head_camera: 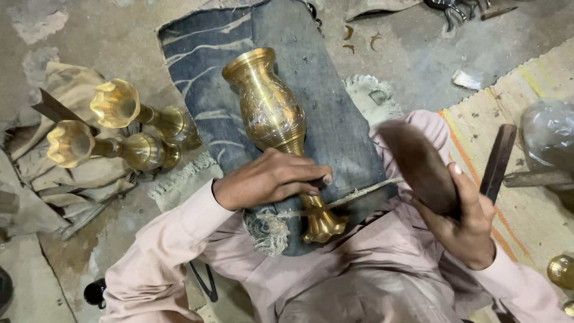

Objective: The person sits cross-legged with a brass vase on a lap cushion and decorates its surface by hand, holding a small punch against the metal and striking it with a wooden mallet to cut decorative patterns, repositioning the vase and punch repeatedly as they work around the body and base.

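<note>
A brass vase (270,107) with an engraved body lies on a blue denim cloth (335,119) spread over my lap, its mouth pointing away from me and its flared foot near my belly. My left hand (272,177) presses down on the vase's narrow stem, fingers closed over it, with a thin tool tip showing at the fingertips. My right hand (463,218) is raised at the right and grips a dark wooden mallet (418,164), blurred by motion.
Two brass vases (119,128) with fluted mouths lie on beige cloth at the left. A dark flat bar (498,160) and a woven mat (538,197) sit at the right. A plastic-wrapped object (547,134) and another brass piece (562,272) lie at the right edge. Tools lie at the top.
</note>
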The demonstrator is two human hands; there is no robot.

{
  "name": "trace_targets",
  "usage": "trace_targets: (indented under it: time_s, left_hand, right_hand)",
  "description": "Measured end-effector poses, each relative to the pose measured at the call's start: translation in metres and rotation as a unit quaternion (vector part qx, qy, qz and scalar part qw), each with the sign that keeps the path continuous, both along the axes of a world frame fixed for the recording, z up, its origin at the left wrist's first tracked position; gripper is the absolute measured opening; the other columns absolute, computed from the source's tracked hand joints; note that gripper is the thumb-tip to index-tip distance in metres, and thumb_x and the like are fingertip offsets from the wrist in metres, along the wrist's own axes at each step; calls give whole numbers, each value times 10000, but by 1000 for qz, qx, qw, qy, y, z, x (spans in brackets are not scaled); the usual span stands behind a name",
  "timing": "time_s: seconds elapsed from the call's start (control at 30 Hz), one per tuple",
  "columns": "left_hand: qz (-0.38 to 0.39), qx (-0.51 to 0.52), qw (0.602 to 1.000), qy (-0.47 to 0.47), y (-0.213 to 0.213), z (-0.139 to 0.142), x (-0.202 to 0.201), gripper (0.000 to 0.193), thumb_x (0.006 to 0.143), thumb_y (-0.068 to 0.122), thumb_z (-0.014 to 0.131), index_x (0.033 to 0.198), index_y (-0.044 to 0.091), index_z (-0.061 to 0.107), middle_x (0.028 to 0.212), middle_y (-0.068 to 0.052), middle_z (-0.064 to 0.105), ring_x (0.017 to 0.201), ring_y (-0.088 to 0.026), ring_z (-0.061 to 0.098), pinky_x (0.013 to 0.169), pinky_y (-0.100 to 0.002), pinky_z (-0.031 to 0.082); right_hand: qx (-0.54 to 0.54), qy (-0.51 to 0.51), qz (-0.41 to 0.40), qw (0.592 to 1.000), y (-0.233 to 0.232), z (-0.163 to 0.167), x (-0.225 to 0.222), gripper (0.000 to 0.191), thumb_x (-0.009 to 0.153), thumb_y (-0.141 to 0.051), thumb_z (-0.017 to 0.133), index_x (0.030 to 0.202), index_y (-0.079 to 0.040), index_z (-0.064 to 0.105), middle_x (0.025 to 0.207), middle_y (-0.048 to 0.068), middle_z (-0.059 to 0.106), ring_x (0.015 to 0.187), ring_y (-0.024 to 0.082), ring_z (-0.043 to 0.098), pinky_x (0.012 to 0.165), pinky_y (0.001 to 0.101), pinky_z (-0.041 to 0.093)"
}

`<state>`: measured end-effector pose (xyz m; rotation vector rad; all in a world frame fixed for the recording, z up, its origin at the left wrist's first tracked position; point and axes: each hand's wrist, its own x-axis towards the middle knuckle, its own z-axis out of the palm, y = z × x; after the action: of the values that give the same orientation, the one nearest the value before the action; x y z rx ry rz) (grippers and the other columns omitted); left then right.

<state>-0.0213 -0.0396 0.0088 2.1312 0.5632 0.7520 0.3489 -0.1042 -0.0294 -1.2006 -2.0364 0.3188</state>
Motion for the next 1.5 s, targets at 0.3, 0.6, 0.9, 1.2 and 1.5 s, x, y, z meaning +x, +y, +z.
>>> trace_targets:
  time_s: [0.3,0.6,0.9,1.2,1.5]
  left_hand:
    - [-33,4,999,21,-1,7,-3,388,940,17,684,1324,32,634,1105,-122,736,967,-321,730,797,-398,580]
    - [-72,22,997,27,1,8,-4,507,892,-71,676,1375,67,605,1051,-132,716,926,-327,712,781,-415,564]
    - [-91,-5,995,29,5,11,-4,502,877,-94,663,1355,55,628,1088,-132,729,955,-321,714,811,-407,565]
    - [-58,22,998,22,-1,12,-6,359,937,-21,678,1294,2,649,1185,-135,746,1066,-322,742,892,-389,601]
    - [107,-2,994,-6,-13,-12,4,420,928,186,773,1283,-14,668,1170,-163,755,961,-286,787,829,-364,631]
  right_hand:
    - [20,88,8,996,3,-1,6,566,892,-7,839,1345,-65,506,999,148,701,810,241,725,693,315,587]
    - [-24,11,-3,1000,6,12,-20,354,768,17,853,1049,-54,650,904,95,682,740,256,685,685,345,535]
    - [-6,10,74,997,6,-4,-3,526,759,-24,774,1233,-36,548,1033,136,686,852,288,703,741,384,553]
    - [8,28,17,999,-10,-29,16,762,778,-10,838,1414,-80,424,990,171,682,828,292,705,712,371,549]
    - [42,-109,60,991,14,-1,40,916,742,-19,837,1543,-74,396,1074,214,663,819,354,676,679,407,534]
